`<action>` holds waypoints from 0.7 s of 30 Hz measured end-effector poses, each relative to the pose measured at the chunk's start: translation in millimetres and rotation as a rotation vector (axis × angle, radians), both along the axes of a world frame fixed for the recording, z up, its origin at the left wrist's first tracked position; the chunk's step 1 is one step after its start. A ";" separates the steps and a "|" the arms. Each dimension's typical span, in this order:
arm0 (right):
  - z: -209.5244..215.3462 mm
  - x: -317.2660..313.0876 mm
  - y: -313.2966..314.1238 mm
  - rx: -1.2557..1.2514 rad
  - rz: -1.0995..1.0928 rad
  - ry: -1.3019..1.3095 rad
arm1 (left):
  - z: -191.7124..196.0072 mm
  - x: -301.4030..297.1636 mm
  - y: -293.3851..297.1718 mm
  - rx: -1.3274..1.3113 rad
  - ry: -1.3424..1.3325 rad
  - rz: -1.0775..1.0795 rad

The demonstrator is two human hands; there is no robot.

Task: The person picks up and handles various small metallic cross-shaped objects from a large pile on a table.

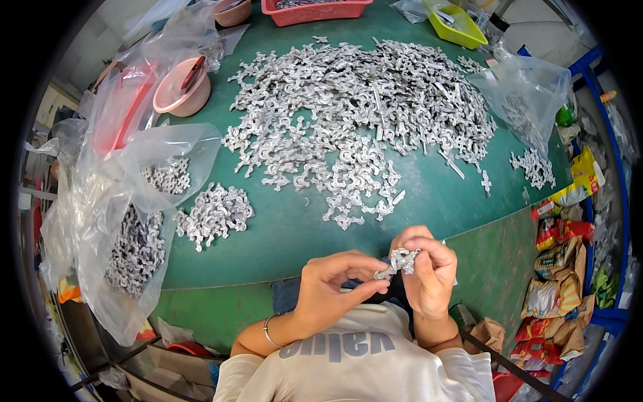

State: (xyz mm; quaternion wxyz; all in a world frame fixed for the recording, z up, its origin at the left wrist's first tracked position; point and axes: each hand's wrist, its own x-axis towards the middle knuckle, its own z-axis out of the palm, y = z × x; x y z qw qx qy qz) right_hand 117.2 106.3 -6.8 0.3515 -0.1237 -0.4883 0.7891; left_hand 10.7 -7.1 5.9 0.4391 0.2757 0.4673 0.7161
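Observation:
Just in front of my chest, at the near edge of the green table, my left hand (340, 285) and my right hand (427, 271) hold a small silver cast metal part (403, 260) between them. The fingertips and thumb of the left pinch its left end. On its other side, the right thumb and fingers grip it. Beyond my hands spreads a broad heap of similar silver metal parts (362, 100), some trailing toward me. A smaller pile of such parts (216, 214) lies to the left of my hands.
Clear plastic bags with metal parts (137, 251) cover the table's left side. A pink bowl (182, 100) stands behind them, and a red tray (315, 12) and a yellow-green basket (457, 27) at the far edge. At right are another bag (526, 94) and a blue rack (606, 120) beside colourful packets.

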 end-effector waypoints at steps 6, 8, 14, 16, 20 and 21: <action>0.6 0.9 0.9 0.000 -0.008 -0.012 | -0.4 0.7 1.3 -0.011 -0.023 -0.023; 1.2 0.8 1.3 -0.007 -0.007 -0.005 | -0.5 1.1 1.9 -0.008 -0.024 -0.024; 1.0 0.8 1.8 -0.013 0.009 0.023 | -1.4 2.1 1.5 -0.010 -0.005 -0.022; 1.0 0.7 1.6 -0.009 0.004 0.022 | -1.6 2.5 2.0 0.001 0.016 -0.005; 1.1 -1.2 3.7 -0.028 0.007 0.043 | 5.9 4.3 1.4 -0.082 -0.030 0.019; 0.7 -1.5 4.5 -0.041 0.014 0.056 | 4.5 4.0 0.3 -0.089 -0.095 -0.002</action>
